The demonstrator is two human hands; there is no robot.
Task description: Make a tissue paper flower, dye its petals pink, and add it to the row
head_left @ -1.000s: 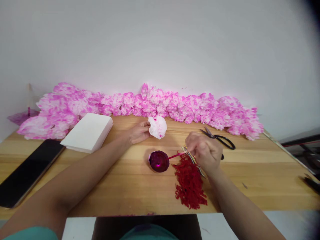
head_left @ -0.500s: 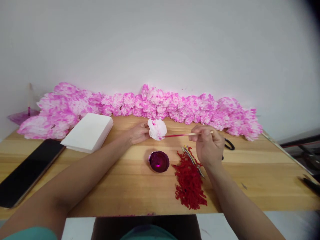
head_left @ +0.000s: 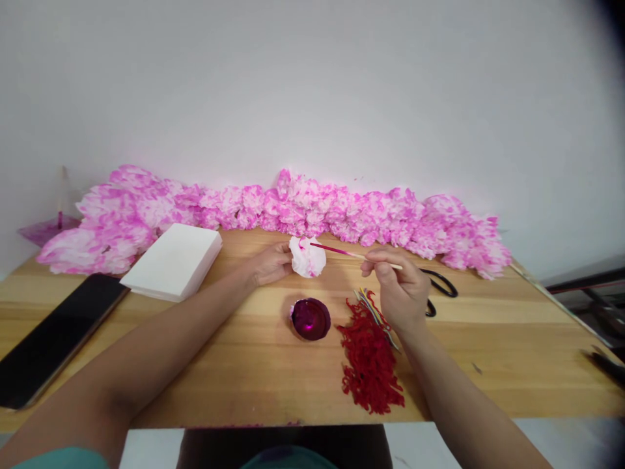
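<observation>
Between the fingers of my left hand (head_left: 271, 264) is a small white paper flower (head_left: 309, 259) with pink streaks on its face. My right hand (head_left: 403, 286) is closed round a thin wooden stick (head_left: 354, 256). The stick's far half is stained dark red-pink, and its tip is at the upper part of the flower. Below the flower stands a small bowl (head_left: 311, 319) of dark magenta liquid. A bundle of red yarn strands (head_left: 372, 365) lies to the right of the bowl, with several grey and yellow strands at its top.
Pink-and-white paper flowers (head_left: 312, 202) are heaped along the wall. A stack of white paper (head_left: 170, 260) and a black phone (head_left: 58, 339) lie at left. Black-handled scissors (head_left: 442, 283) rest behind my right hand.
The stick's tip has moved from the flower's lower right edge up to its upper part. My right hand has shifted slightly left, showing more of the scissors' handles.
</observation>
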